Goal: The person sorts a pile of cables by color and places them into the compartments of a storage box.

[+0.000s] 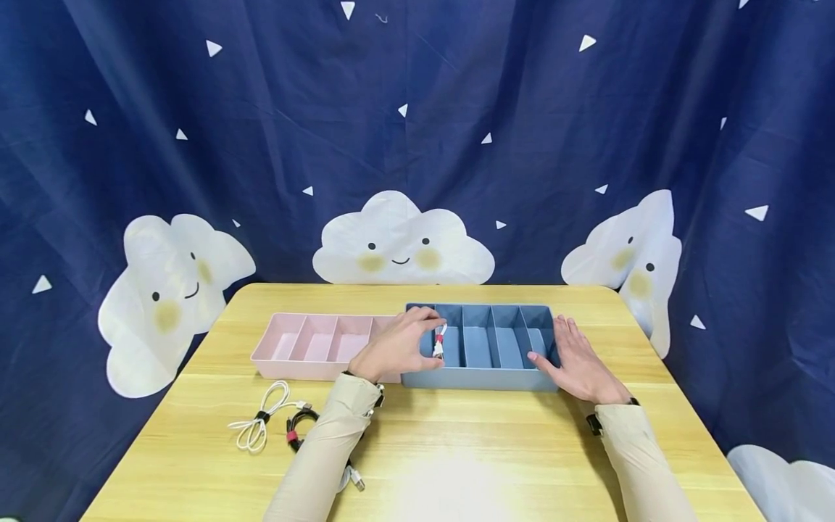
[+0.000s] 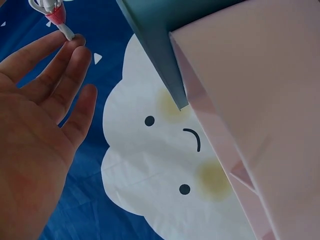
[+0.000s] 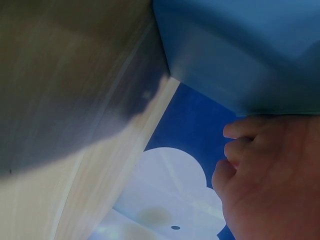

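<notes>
My left hand (image 1: pixel 401 344) is over the left part of a blue divided organizer box (image 1: pixel 479 379). Between its thumb and fingertips it pinches a small white cable (image 1: pixel 439 341) bundled with a red tie. In the left wrist view, the cable's red tie (image 2: pixel 56 15) shows above the fingertips, and the thumb is out of sight. My right hand (image 1: pixel 583 370) rests at the blue box's right end, fingers extended along the outer side and thumb over the front right corner. The right wrist view shows its fingers (image 3: pixel 240 145) against the blue wall (image 3: pixel 215 75).
A pink divided box (image 1: pixel 293 369) adjoins the blue one on the left, partly behind my left hand. Toward the front left lie a white cable with a black tie (image 1: pixel 262 417) and a black cable (image 1: pixel 291 428) with a red tie. Another cable's plug (image 1: pixel 356 479) shows beside my left sleeve.
</notes>
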`<act>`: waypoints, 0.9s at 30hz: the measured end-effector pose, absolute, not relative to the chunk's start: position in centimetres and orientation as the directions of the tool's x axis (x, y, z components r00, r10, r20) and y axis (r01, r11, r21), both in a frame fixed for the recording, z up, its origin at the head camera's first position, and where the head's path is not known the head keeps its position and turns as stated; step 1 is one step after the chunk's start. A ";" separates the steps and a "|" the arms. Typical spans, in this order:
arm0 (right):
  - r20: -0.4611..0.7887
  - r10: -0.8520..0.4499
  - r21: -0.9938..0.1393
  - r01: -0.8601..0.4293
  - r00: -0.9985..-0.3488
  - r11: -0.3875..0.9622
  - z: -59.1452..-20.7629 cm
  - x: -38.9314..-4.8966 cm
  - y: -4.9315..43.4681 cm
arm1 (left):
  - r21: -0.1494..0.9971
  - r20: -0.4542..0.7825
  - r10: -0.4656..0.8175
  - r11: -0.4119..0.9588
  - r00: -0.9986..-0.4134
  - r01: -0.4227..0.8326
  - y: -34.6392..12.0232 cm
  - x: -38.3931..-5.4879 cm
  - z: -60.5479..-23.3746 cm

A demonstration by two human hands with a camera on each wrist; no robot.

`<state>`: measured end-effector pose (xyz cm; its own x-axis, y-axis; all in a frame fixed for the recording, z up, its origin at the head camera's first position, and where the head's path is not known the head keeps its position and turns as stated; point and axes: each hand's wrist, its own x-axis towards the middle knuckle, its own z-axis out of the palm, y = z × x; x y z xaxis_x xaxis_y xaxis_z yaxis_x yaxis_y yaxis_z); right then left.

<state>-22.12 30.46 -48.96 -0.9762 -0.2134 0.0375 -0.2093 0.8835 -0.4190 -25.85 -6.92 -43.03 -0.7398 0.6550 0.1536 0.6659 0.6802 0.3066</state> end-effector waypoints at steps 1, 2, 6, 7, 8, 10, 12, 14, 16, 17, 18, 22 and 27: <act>0.035 -0.213 -0.419 -0.208 -0.976 0.884 -49.0 -22.1 30.5 | 0.310 0.151 0.655 0.680 -0.741 0.664 -6.9 -25.9 -43.0; 0.032 -0.212 -0.420 -0.206 -0.977 0.884 -49.0 -22.1 30.5 | 0.307 0.147 0.655 0.682 -0.742 0.663 -6.9 -25.9 -43.0; 0.018 -0.211 -0.420 -0.199 -0.977 0.886 -48.8 -22.0 30.5 | 0.289 0.136 0.656 0.691 -0.743 0.663 -6.8 -26.0 -42.9; 0.014 -0.211 -0.421 -0.197 -0.977 0.886 -48.8 -22.0 30.5 | 0.285 0.134 0.657 0.692 -0.742 0.664 -6.7 -26.1 -42.9; 0.010 -0.210 -0.422 -0.195 -0.978 0.885 -48.7 -22.0 30.5 | 0.283 0.133 0.659 0.691 -0.740 0.665 -6.7 -26.1 -42.8; 0.005 -0.210 -0.425 -0.193 -0.978 0.885 -48.7 -22.0 30.5 | 0.282 0.131 0.662 0.688 -0.738 0.668 -6.6 -26.1 -42.8; 0.002 -0.211 -0.427 -0.192 -0.978 0.884 -48.7 -21.9 30.5 | 0.280 0.128 0.665 0.687 -0.736 0.670 -6.5 -26.2 -42.7; 0.003 -0.211 -0.428 -0.192 -0.977 0.883 -48.7 -21.9 30.5 | 0.280 0.125 0.668 0.686 -0.734 0.672 -6.5 -26.3 -42.7; 0.004 -0.213 -0.430 -0.194 -0.977 0.882 -48.7 -21.9 30.5 | 0.277 0.120 0.668 0.687 -0.734 0.671 -6.4 -26.3 -42.8; 0.006 -0.214 -0.430 -0.195 -0.977 0.881 -48.8 -22.0 30.5 | 0.277 0.117 0.668 0.689 -0.735 0.670 -6.4 -26.3 -42.8; 0.006 -0.214 -0.432 -0.196 -0.977 0.880 -48.8 -22.0 30.5 | 0.278 0.115 0.668 0.689 -0.735 0.670 -6.4 -26.4 -42.8; 0.013 -0.215 -0.432 -0.200 -0.976 0.879 -48.8 -22.0 30.4 | 0.277 0.114 0.668 0.689 -0.735 0.670 -6.3 -26.5 -42.9; 0.016 -0.213 -0.424 -0.200 -0.977 0.883 -48.7 -21.9 30.4 | 0.263 0.125 0.672 0.686 -0.730 0.678 -6.1 -26.6 -43.0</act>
